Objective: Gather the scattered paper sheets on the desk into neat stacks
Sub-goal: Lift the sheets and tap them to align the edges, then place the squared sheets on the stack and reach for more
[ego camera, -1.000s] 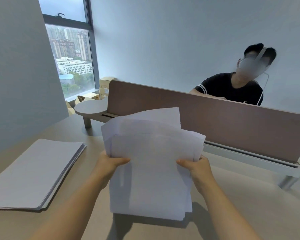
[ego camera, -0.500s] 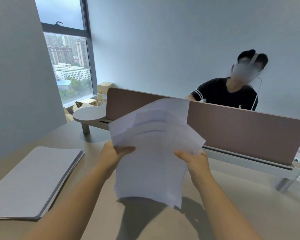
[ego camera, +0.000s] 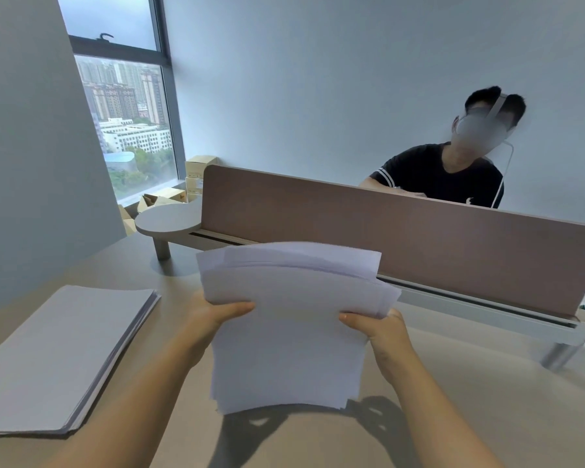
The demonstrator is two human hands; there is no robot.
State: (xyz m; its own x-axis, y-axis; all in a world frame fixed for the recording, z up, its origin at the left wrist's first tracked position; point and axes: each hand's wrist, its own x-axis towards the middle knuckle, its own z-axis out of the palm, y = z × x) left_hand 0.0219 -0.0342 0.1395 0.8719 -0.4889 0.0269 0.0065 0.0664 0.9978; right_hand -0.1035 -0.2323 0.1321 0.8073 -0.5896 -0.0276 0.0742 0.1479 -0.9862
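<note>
While bare tabletop [ego camera: 487, 400] is lying open at three o'clock, the left hand [ego camera: 213, 315] and right hand [ego camera: 382, 332] are gripping uneven paper sheets [ego camera: 291, 332] upright; a stack [ego camera: 58, 359] is resting at nine o'clock.

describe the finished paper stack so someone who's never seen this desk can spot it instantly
Start at the beige desk in front of the brown divider panel. At its left side lies the flat paper stack. Unlike the uneven held sheets, gripped by the left hand and right hand, it rests untouched with squared edges.
</note>
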